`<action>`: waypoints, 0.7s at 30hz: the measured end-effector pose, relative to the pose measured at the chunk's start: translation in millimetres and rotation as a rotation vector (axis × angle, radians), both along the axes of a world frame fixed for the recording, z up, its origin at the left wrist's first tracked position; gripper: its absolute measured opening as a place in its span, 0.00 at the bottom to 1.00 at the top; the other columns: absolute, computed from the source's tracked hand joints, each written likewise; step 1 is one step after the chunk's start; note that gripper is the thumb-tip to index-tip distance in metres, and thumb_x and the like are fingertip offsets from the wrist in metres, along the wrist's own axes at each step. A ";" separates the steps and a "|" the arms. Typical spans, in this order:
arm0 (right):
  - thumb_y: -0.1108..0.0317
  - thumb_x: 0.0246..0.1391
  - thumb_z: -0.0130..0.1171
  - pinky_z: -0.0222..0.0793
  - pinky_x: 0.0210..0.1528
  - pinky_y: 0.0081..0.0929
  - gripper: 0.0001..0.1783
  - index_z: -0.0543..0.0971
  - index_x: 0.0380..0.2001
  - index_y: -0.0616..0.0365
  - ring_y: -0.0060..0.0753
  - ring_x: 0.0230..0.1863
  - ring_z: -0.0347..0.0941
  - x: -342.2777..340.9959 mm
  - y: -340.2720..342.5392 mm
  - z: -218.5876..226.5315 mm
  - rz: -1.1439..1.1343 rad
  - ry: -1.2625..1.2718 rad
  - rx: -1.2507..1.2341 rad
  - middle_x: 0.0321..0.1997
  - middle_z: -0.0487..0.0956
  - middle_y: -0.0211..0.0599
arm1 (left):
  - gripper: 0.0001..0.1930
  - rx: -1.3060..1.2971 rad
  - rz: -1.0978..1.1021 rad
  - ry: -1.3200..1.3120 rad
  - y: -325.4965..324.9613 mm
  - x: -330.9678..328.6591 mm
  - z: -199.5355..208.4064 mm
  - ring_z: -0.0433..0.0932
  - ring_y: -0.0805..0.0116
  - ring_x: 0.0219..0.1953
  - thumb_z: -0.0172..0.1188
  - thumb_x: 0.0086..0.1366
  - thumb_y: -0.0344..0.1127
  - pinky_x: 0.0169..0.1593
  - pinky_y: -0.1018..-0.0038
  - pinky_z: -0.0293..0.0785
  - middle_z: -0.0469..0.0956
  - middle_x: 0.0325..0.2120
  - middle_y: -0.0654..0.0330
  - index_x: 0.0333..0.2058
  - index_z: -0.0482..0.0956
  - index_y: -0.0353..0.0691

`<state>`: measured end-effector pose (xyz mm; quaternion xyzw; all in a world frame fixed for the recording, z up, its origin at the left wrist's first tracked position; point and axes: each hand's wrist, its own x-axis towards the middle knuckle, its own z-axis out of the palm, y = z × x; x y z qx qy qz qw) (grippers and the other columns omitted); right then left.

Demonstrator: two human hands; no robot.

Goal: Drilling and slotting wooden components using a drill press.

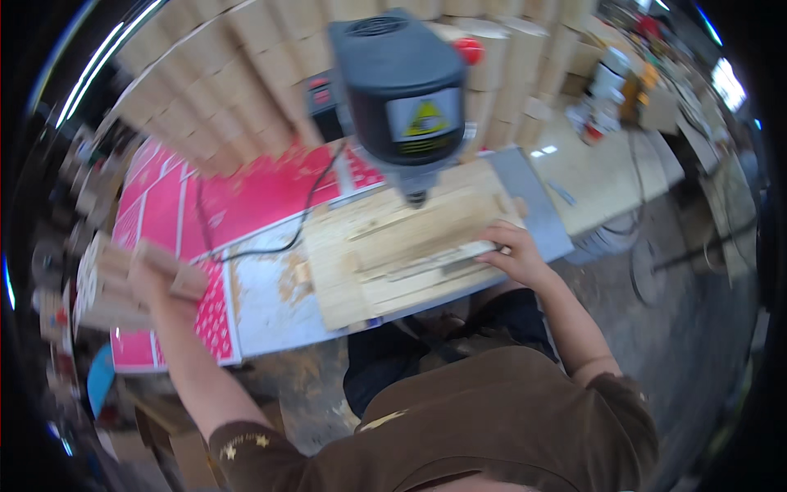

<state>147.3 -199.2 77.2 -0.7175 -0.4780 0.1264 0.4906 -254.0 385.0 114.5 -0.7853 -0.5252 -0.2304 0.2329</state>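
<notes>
My left hand (152,279) is stretched out to the far left and grips a small pale wooden block (172,269) above a stack of similar blocks (102,287). My right hand (512,250) rests flat on the right end of a pale wooden board jig (393,246) lying on the bench. A dark drill press head (402,90) hangs over the jig, its bit (416,197) pointing down just above the wood. The picture is motion-blurred.
Pink and white printed sheets (238,197) cover the bench, with a black cable (270,246) across them. A wall of stacked pale wooden pieces (246,74) stands behind. A second bench (598,172) with clutter is at right; sawdust covers the floor (303,394).
</notes>
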 end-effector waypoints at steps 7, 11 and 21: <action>0.69 0.40 0.66 0.67 0.43 0.28 0.18 0.78 0.38 0.58 0.38 0.41 0.72 15.5 -6.5 -4.4 -0.005 0.012 0.045 0.38 0.76 0.38 | 0.27 0.085 0.027 0.047 -88.8 72.3 -0.6 0.65 0.48 0.55 0.58 0.55 0.35 0.54 0.57 0.65 0.63 0.56 0.47 0.55 0.66 0.42; 0.65 0.42 0.67 0.63 0.49 0.26 0.22 0.77 0.44 0.55 0.32 0.49 0.68 50.7 -16.7 31.7 0.089 -0.048 -0.058 0.46 0.75 0.34 | 0.30 -0.024 -0.331 -0.174 -152.1 88.9 -28.0 0.62 0.47 0.57 0.62 0.53 0.34 0.58 0.59 0.60 0.61 0.56 0.45 0.56 0.65 0.40; 0.52 0.30 0.69 0.55 0.58 0.50 0.47 0.64 0.57 0.50 0.57 0.60 0.56 284.5 17.6 -20.7 -0.936 -0.464 -0.580 0.58 0.60 0.60 | 0.29 -0.533 -0.528 -0.533 -321.8 122.4 -38.5 0.59 0.51 0.59 0.64 0.52 0.29 0.59 0.62 0.58 0.61 0.56 0.48 0.54 0.67 0.38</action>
